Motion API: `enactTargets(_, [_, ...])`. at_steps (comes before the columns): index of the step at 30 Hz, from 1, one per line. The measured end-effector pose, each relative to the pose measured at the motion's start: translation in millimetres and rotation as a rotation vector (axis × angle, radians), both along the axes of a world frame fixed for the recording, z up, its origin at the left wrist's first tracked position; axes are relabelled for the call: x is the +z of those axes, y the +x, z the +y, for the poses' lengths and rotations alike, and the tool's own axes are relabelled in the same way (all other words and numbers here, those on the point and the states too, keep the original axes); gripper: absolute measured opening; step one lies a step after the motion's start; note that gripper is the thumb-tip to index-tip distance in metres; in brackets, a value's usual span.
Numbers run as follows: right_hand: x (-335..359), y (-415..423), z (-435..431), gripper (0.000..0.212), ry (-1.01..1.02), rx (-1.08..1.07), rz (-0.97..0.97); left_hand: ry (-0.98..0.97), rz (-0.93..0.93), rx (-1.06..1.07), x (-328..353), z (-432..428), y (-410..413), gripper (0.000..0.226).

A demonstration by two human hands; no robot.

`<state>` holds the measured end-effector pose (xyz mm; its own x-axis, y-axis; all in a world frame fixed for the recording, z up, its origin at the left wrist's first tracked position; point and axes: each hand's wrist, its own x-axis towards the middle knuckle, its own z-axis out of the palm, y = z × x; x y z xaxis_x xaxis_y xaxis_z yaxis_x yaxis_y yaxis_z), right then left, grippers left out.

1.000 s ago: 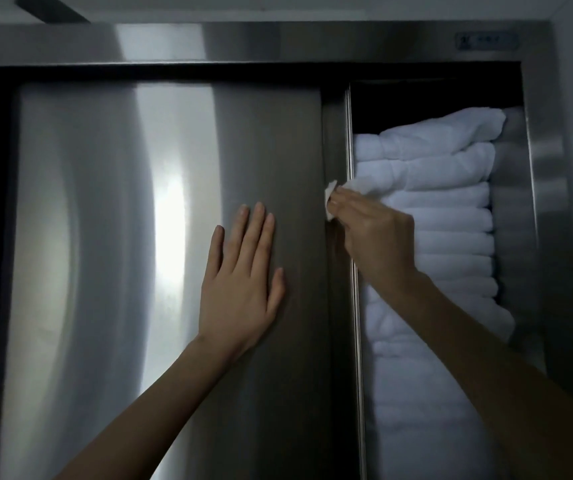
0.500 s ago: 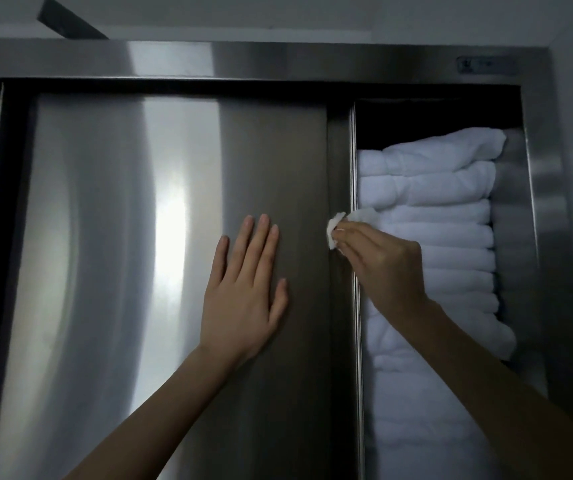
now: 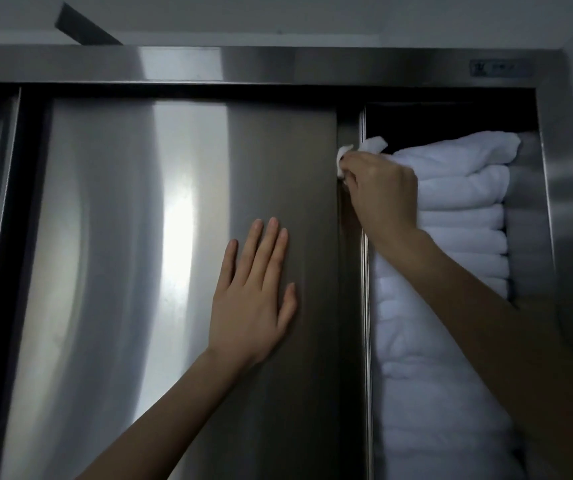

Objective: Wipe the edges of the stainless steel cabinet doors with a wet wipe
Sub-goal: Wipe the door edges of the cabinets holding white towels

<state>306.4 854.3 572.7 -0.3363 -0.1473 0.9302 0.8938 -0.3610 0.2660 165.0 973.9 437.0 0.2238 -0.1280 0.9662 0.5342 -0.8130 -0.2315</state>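
- The stainless steel cabinet (image 3: pixel 278 69) before me stands open on its right side.
- Folded white towels (image 3: pixel 458 188) are stacked inside, filling that opening.

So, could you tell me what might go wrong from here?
The loose end of the wet wipe sits by the stacked towels, so it may dampen them. The right hand works at the door edge; if the left hand, flat on the door, slides it, the right hand could get pinched.
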Motion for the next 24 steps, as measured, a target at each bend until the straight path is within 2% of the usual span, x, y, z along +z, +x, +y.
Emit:
enactTargets(3, [-35, 5, -6, 0.011, -0.074, 0.011, -0.119, -0.004, 0.004, -0.001, 0, 0, 0, 0.061])
enactTargets(5, [-27, 10, -9, 0.012, -0.115, 0.007, -0.164, -0.003, 0.005, 0.003, 0, 0, 0, 0.061])
enactTargets(11, [55, 4, -2, 0.015, -0.103, -0.093, 0.002, 0.005, -0.002, 0.01, 0, 0, 1, 0.061])
enactTargets(14, [64, -2, 0, 0.015, -0.084, -0.072, 0.059, 0.003, -0.005, 0.002, 0, 0, 1, 0.061])
enactTargets(17, [28, -3, 3, 0.014, 0.005, 0.016, 0.049, 0.01, -0.011, 0.0, 0, 0, 1, 0.061])
enactTargets(21, [-67, 3, -4, 0.012, -0.076, 0.143, -0.035, 0.011, -0.013, -0.004, -1, 2, 1, 0.062])
enactTargets(24, [-138, 6, -7, 0.018, -0.127, 0.206, -0.005, 0.009, -0.013, -0.008, -1, 3, 0, 0.062])
